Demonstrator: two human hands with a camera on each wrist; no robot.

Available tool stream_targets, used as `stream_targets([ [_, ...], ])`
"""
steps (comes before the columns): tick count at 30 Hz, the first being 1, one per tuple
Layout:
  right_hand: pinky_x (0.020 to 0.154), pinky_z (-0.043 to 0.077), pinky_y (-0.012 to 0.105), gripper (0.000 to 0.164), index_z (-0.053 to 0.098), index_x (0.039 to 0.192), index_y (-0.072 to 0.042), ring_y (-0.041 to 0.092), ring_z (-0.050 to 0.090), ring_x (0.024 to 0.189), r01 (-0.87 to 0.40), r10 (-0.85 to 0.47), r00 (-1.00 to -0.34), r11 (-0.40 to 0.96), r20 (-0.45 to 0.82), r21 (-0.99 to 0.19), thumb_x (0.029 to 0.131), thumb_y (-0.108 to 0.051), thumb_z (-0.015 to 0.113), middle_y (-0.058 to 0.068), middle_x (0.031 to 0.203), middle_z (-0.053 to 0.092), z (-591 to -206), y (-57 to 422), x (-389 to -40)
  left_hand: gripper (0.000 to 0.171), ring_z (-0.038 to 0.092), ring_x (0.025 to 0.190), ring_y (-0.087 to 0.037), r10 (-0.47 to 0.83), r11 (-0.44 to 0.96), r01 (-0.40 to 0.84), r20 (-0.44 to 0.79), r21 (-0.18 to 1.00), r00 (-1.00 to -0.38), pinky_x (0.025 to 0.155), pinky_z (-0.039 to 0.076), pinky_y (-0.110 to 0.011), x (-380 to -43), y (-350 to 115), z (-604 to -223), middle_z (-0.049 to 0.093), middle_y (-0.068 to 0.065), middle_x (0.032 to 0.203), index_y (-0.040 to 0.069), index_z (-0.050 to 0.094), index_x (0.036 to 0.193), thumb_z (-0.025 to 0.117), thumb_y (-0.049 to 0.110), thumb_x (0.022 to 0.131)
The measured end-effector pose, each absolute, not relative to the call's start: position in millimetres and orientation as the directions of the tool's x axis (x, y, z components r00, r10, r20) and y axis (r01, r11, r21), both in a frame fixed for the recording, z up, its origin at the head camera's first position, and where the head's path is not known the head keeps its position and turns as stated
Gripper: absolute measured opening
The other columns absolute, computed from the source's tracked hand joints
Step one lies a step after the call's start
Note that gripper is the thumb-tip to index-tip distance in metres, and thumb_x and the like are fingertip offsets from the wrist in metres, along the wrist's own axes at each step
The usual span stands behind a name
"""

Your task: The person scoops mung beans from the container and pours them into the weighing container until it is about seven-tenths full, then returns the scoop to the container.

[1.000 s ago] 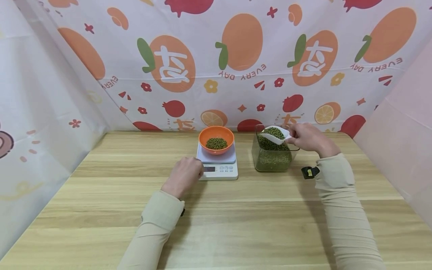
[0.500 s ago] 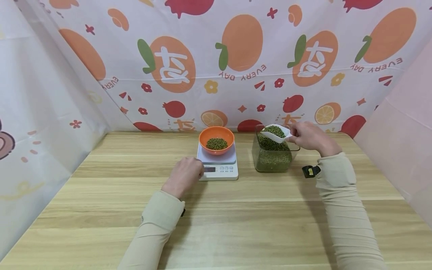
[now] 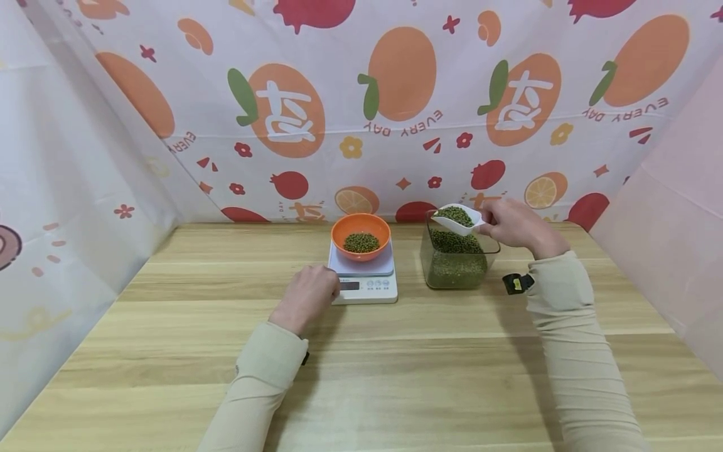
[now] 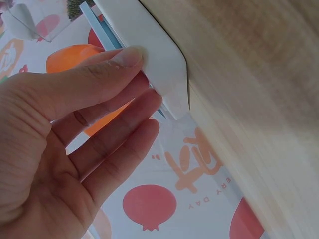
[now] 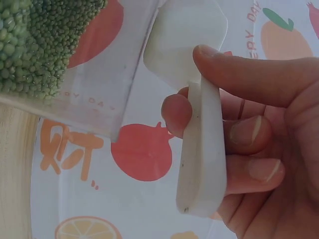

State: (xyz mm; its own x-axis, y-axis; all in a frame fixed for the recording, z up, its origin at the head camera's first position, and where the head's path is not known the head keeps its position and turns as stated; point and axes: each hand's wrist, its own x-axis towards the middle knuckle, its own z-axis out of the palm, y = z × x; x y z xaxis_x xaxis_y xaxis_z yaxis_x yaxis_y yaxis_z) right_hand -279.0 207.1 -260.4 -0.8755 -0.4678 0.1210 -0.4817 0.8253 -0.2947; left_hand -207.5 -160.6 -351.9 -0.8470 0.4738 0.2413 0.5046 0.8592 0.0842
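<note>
My right hand (image 3: 515, 225) grips the handle of a white scoop (image 3: 470, 227) heaped with mung beans (image 3: 454, 216). The scoop is above the open top of a clear square container (image 3: 456, 273), which holds more mung beans (image 5: 55, 40). In the right wrist view, thumb and fingers close round the scoop's handle (image 5: 202, 159). My left hand (image 3: 307, 294) holds the left front edge of a white kitchen scale (image 3: 369, 295), its thumb and fingertips against it in the left wrist view. On the scale's platform stands an orange bowl (image 3: 344, 248) with some mung beans inside.
The scale and container stand side by side toward the back of the wooden table (image 3: 395, 389), a gap between them. Behind rises a fruit-patterned cloth (image 3: 350, 157). A black strap (image 3: 516, 285) hangs at my right wrist.
The loaded scoop has risen slightly and shifted a little left with my right hand. My left hand stays at the scale; the head view has shifted slightly.
</note>
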Motion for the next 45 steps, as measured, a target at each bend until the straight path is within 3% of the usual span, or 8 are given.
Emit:
stream_targets([
  [7, 0.062, 0.036, 0.037, 0.023, 0.053, 0.077, -0.005, 0.020, 0.044, 0.061, -0.501, -0.483, -0.865, 0.818, 0.134, -0.282, 0.092, -0.010, 0.070, 0.005, 0.069, 0.049, -256, 203, -280, 0.029, 0.042, 0.060, -0.017, 0.470, 0.864, 0.499, 0.245, 0.068, -0.848, 0.054, 0.037, -0.027, -207, -160, -351, 0.052, -0.001, 0.063, 0.009, 0.060, 0.061, 0.061, -0.017, 0.073],
  [13, 0.062, 0.034, 0.036, 0.026, 0.053, 0.078, -0.006, 0.020, 0.043, 0.062, -0.505, -0.490, -0.862, 0.814, 0.128, -0.286, 0.093, -0.015, 0.071, 0.003, 0.068, 0.047, -252, 196, -281, 0.030, 0.040, 0.060, -0.016, 0.476, 0.862, 0.503, 0.239, 0.062, -0.846, 0.054, 0.035, -0.027, -208, -161, -352, 0.049, -0.001, 0.062, 0.010, 0.057, 0.059, 0.058, -0.017, 0.071],
  [45, 0.058, 0.036, 0.034, 0.027, 0.053, 0.072, -0.007, 0.019, 0.044, 0.059, -0.538, -0.524, -0.841, 0.788, 0.132, -0.300, 0.093, -0.012, 0.070, 0.002, 0.063, 0.046, -245, 162, -284, 0.031, 0.039, 0.061, -0.016, 0.460, 0.874, 0.482, 0.212, 0.065, -0.862, 0.054, 0.033, -0.025, -209, -160, -355, 0.044, -0.001, 0.061, 0.011, 0.054, 0.058, 0.059, -0.016, 0.072],
])
